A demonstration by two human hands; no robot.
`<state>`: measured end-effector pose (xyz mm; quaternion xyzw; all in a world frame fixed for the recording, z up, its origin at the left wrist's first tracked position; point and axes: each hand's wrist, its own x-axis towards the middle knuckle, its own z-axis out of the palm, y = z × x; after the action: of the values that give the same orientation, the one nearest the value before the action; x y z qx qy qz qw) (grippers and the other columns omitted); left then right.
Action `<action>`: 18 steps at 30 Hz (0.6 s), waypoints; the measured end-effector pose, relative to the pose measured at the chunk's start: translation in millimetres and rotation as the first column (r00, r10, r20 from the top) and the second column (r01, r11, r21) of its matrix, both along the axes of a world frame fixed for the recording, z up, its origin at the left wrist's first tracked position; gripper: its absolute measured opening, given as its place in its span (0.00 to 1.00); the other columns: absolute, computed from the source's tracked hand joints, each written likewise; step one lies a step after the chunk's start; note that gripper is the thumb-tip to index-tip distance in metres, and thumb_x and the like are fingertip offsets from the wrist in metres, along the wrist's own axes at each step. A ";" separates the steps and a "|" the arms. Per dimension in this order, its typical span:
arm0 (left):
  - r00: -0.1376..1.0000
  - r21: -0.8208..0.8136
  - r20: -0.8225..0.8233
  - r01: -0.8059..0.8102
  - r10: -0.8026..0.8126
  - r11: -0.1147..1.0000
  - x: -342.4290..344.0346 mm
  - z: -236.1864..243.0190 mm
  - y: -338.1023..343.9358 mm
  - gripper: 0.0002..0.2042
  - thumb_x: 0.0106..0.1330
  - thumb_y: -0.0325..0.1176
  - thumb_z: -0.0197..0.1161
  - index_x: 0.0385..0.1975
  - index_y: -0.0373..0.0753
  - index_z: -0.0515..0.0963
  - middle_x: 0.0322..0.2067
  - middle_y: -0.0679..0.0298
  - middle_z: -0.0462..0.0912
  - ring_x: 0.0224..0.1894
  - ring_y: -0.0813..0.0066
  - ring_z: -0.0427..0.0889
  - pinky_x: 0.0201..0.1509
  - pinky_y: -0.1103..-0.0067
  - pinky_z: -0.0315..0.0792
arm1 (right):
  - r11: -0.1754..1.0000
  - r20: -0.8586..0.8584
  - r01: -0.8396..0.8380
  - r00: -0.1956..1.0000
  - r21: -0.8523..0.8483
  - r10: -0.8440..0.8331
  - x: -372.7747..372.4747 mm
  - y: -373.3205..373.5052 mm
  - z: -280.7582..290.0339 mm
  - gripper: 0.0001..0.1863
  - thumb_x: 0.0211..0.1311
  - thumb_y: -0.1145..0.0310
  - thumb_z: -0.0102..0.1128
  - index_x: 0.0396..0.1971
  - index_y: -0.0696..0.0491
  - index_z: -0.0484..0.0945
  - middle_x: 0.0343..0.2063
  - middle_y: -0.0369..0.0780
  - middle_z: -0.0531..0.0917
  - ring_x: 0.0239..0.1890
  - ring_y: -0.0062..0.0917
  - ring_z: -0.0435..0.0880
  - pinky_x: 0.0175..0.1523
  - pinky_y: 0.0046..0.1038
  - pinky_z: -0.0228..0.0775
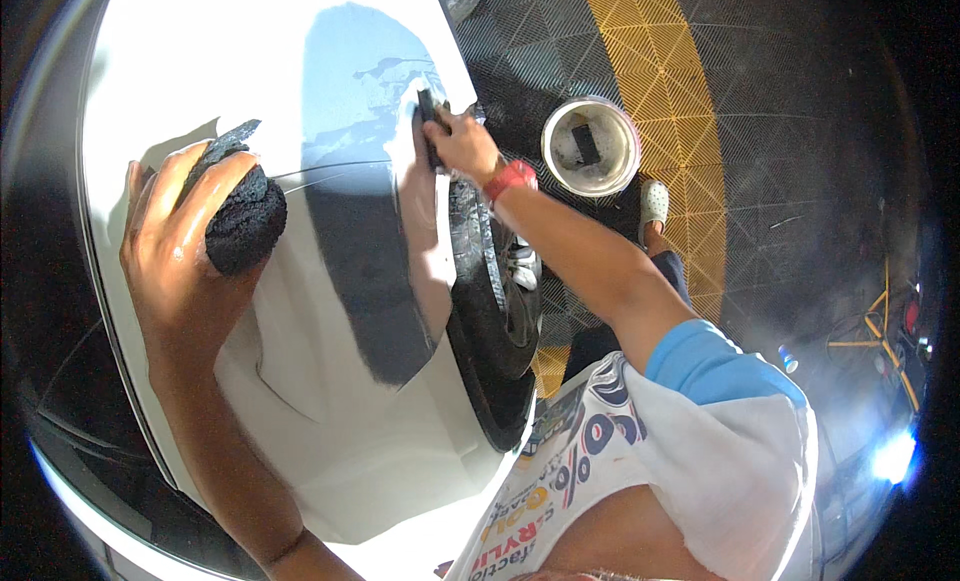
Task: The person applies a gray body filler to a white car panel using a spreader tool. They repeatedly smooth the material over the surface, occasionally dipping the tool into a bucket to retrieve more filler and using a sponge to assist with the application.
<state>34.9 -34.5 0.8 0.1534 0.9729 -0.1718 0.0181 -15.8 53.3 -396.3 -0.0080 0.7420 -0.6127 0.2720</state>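
Note:
My left hand (180, 221), wet and curled, grips a black bunched fuzzy cloth (245, 221) on the white car panel (300, 421). My right hand (460, 141), with a red watch at the wrist, is closed on a thin black tool (425, 111), possibly a squeegee or pad, held against the panel's edge above the wheel (500, 361). Wet streaks show on the glossy paint beside it, and a thin line crosses the panel between my hands.
A bucket (620, 121) with a dark rectangular item inside stands on grey and yellow floor tiles (680, 101), right of the car. My foot in a pale clog is below it. A yellow stand (870, 341), a small can (787, 359) and a bright lamp (893, 459) are at the right.

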 end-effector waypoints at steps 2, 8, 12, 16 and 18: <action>1.000 0.005 -0.006 0.011 -0.011 1.000 -1.9 -0.9 1.9 0.25 0.49 0.26 0.80 0.51 0.39 0.86 0.51 0.51 0.87 0.57 0.48 0.86 0.73 0.55 0.72 | 0.982 -0.197 0.155 0.965 -0.104 -0.173 64.5 4.5 16.5 0.31 0.73 0.50 0.64 0.69 0.53 0.78 0.53 0.60 0.84 0.57 0.55 0.86 0.62 0.47 0.79; 1.000 0.024 -0.027 -0.006 0.006 1.000 -1.2 -3.4 1.9 0.24 0.47 0.28 0.81 0.49 0.42 0.87 0.51 0.57 0.88 0.55 0.52 0.88 0.75 0.47 0.67 | 0.982 -0.242 0.150 0.955 -0.112 -0.173 80.1 14.9 16.5 0.32 0.72 0.52 0.65 0.70 0.52 0.77 0.52 0.57 0.84 0.56 0.52 0.86 0.61 0.46 0.80; 0.999 0.020 -0.034 0.021 -0.020 1.000 -10.6 -1.7 5.0 0.24 0.47 0.29 0.81 0.48 0.45 0.88 0.51 0.59 0.89 0.54 0.54 0.88 0.77 0.44 0.64 | 0.998 -0.042 0.063 0.997 0.024 -0.061 -12.4 -9.7 -45.1 0.30 0.74 0.51 0.61 0.67 0.56 0.79 0.32 0.57 0.89 0.39 0.45 0.93 0.48 0.46 0.85; 1.000 -0.036 0.001 0.016 -0.016 0.999 7.8 0.9 -4.8 0.24 0.50 0.27 0.80 0.51 0.38 0.87 0.51 0.54 0.88 0.58 0.50 0.86 0.74 0.55 0.71 | 0.991 -0.207 0.089 0.972 -0.103 -0.109 82.7 7.2 27.4 0.31 0.74 0.54 0.63 0.69 0.57 0.77 0.49 0.59 0.86 0.53 0.50 0.89 0.59 0.45 0.81; 1.000 0.000 -0.002 -0.030 0.030 1.000 4.9 -2.7 2.1 0.24 0.50 0.28 0.80 0.50 0.38 0.87 0.52 0.54 0.88 0.58 0.50 0.86 0.76 0.53 0.69 | 0.974 -0.340 0.150 0.919 -0.170 -0.201 106.5 21.2 32.6 0.31 0.73 0.54 0.64 0.70 0.55 0.77 0.57 0.60 0.83 0.58 0.57 0.85 0.63 0.48 0.79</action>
<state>39.8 -32.4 -1.9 0.1384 0.9752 -0.1718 0.0196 90.7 74.5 -363.7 -0.0706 0.7316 -0.6738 0.0762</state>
